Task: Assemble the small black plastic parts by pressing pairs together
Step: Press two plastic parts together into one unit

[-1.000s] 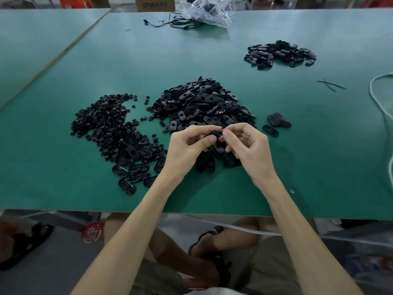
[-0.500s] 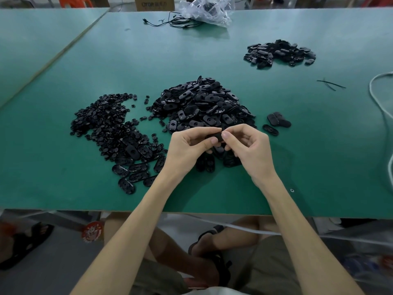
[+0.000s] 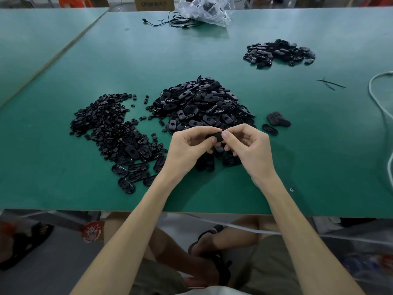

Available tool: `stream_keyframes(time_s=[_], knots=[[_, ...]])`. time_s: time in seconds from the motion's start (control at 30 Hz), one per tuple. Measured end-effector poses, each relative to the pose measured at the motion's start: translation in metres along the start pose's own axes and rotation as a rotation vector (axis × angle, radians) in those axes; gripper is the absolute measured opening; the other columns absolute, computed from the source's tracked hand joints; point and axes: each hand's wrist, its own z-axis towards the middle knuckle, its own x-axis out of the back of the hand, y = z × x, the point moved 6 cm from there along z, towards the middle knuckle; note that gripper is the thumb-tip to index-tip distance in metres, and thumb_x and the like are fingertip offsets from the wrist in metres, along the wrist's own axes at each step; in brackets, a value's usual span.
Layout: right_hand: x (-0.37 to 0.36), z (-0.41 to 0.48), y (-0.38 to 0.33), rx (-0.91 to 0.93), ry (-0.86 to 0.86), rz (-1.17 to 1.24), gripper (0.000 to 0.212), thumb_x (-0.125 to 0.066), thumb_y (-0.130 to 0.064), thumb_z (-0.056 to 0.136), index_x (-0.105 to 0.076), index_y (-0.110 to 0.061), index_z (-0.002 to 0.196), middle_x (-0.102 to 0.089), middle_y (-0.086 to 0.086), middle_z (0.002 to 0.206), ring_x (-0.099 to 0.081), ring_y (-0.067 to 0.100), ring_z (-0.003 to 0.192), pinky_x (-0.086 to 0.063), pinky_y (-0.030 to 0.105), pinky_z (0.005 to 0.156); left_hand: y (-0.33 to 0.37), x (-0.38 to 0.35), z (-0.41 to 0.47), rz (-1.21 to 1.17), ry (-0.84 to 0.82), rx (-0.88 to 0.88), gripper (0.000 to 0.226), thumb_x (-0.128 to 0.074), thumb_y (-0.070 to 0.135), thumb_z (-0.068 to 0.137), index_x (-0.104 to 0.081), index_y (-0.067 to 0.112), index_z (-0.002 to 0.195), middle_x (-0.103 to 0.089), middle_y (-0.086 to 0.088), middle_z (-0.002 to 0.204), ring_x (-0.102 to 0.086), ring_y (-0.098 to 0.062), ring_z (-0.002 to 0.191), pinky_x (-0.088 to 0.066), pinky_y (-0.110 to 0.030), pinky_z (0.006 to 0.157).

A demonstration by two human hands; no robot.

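My left hand [image 3: 187, 150] and my right hand [image 3: 252, 149] meet above the green table [image 3: 212, 50], both pinching one small black plastic part [image 3: 217, 137] between thumbs and fingertips. Most of that part is hidden by my fingers. Just behind my hands lies a big heap of black oval parts [image 3: 202, 103]. A flatter spread of smaller black pieces [image 3: 106, 122] lies to the left, with several larger ovals at its near end. A third pile of black parts [image 3: 278, 53] sits at the far right.
Three loose ovals [image 3: 276, 120] lie right of the big heap. A crumpled clear plastic bag [image 3: 205, 9] and black cable [image 3: 170, 21] sit at the far edge. A white cord [image 3: 380, 103] runs down the right side. Black ties [image 3: 329, 83] lie nearby.
My hands have stayed together on the part and sunk slightly toward me; the fingers have shifted a little around it.
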Motion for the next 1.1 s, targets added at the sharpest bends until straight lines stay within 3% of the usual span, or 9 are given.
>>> stream_keyframes(time_s=[0.2, 0.37, 0.67, 0.97, 1.1], knots=[[-0.0013, -0.0009, 0.0019, -0.012, -0.024, -0.019, 0.008, -0.078, -0.016, 0.094, -0.077, -0.021, 0.088, -0.076, -0.003, 0.075, -0.070, 0.010, 0.066, -0.052, 0.019, 0.060, -0.0016, 0.0001, -0.0002, 0.078, 0.019, 0.006, 0.020, -0.068, -0.008, 0.093, -0.077, 0.004, 0.107, -0.079, -0.006, 0.096, -0.076, -0.018, 0.085, -0.061, -0.031, 0.081], [-0.0034, -0.0010, 0.0036, -0.024, -0.048, -0.034, 0.007, -0.079, -0.016, 0.093, -0.077, -0.020, 0.088, -0.076, -0.001, 0.074, -0.070, 0.012, 0.066, -0.054, 0.021, 0.060, -0.0004, 0.0018, -0.0010, 0.118, 0.045, 0.001, 0.023, -0.067, -0.011, 0.090, -0.077, 0.005, 0.102, -0.079, -0.008, 0.097, -0.076, -0.028, 0.088, -0.062, -0.044, 0.088], [-0.0031, -0.0005, 0.0045, -0.020, -0.053, -0.048, 0.006, -0.079, -0.017, 0.093, -0.078, -0.021, 0.088, -0.075, 0.001, 0.073, -0.069, 0.012, 0.065, -0.055, 0.022, 0.062, -0.0002, 0.0017, -0.0023, 0.147, 0.059, 0.004, 0.020, -0.068, -0.009, 0.090, -0.077, 0.005, 0.101, -0.078, -0.010, 0.096, -0.075, -0.032, 0.088, -0.060, -0.054, 0.088], [-0.0036, -0.0004, 0.0058, -0.016, -0.055, -0.053, 0.006, -0.079, -0.017, 0.092, -0.077, -0.022, 0.088, -0.076, 0.001, 0.074, -0.070, 0.013, 0.066, -0.055, 0.023, 0.062, 0.0009, 0.0007, -0.0025, 0.152, 0.065, 0.001, 0.024, -0.068, -0.008, 0.089, -0.077, 0.013, 0.097, -0.078, -0.007, 0.093, -0.074, -0.034, 0.086, -0.060, -0.053, 0.085], [-0.0016, -0.0007, 0.0043, -0.014, -0.034, -0.026, 0.007, -0.078, -0.014, 0.094, -0.077, -0.020, 0.090, -0.076, -0.002, 0.075, -0.070, 0.010, 0.066, -0.055, 0.021, 0.062, -0.0020, 0.0019, -0.0009, 0.097, 0.049, 0.018, 0.019, -0.071, -0.007, 0.091, -0.078, 0.005, 0.105, -0.079, -0.009, 0.095, -0.077, -0.024, 0.084, -0.063, -0.036, 0.081]])
